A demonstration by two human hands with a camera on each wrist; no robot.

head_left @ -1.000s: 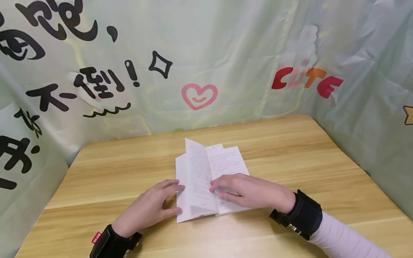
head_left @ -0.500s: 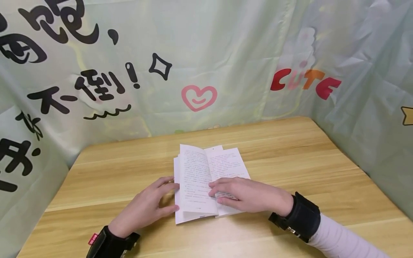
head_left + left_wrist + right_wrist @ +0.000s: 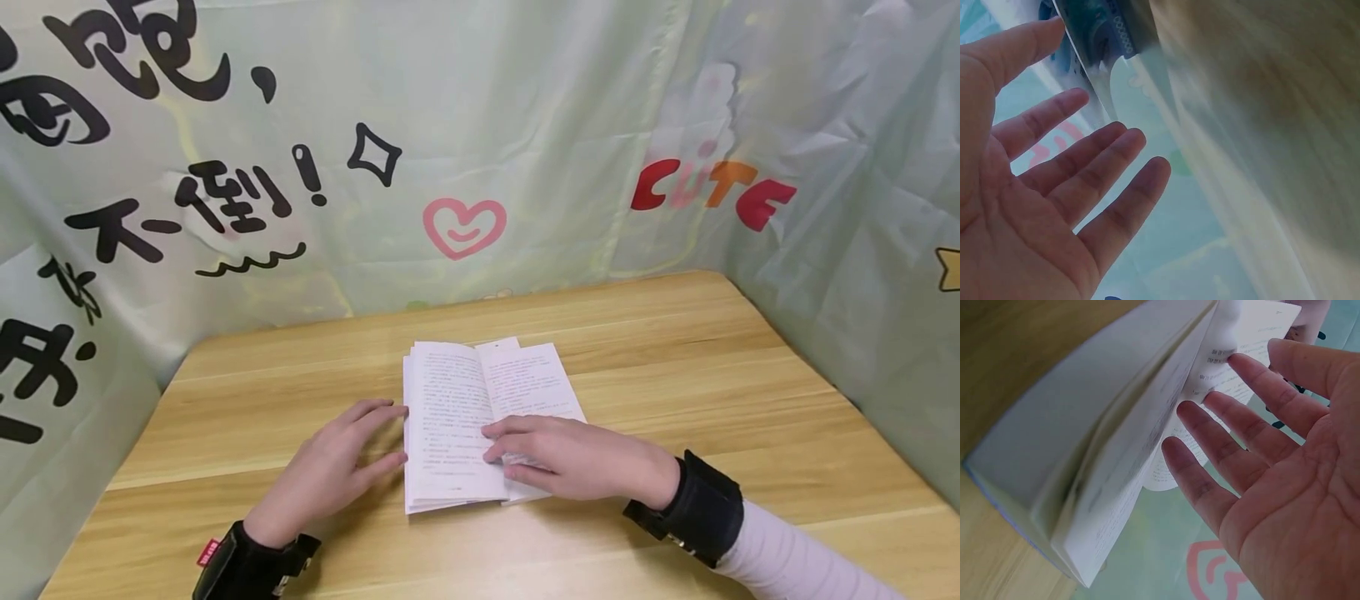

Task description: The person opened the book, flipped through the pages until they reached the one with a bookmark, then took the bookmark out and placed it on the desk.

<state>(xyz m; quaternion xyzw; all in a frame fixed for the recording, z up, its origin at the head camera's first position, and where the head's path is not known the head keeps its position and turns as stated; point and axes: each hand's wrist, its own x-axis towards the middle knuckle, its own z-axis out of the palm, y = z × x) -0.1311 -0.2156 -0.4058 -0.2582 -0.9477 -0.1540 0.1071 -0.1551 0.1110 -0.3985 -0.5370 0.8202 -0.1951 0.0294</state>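
Note:
An open book (image 3: 453, 425) with printed white pages lies on the wooden table (image 3: 645, 333). My right hand (image 3: 570, 454) rests over the right page, its straight fingertips near the centre fold. In the right wrist view the fingers of that hand (image 3: 1272, 469) are spread beside the printed leaves (image 3: 1141, 450). My left hand (image 3: 337, 458) lies at the left edge of the book, fingers relaxed and fingertips right at the page edge. The left wrist view has this hand (image 3: 1054, 181) with spread fingers holding nothing, near the book's blue cover (image 3: 1100, 44).
A pale paper edge (image 3: 498, 342) sticks out beyond the top of the book. Light green fabric (image 3: 555, 150) with printed lettering and a pink heart (image 3: 465, 227) hangs behind the table and along its sides. Both wrists wear black straps (image 3: 697, 508).
The raised page has come down onto the left side and now lies nearly flat. My left hand has drawn slightly left; my right hand has stayed almost in place.

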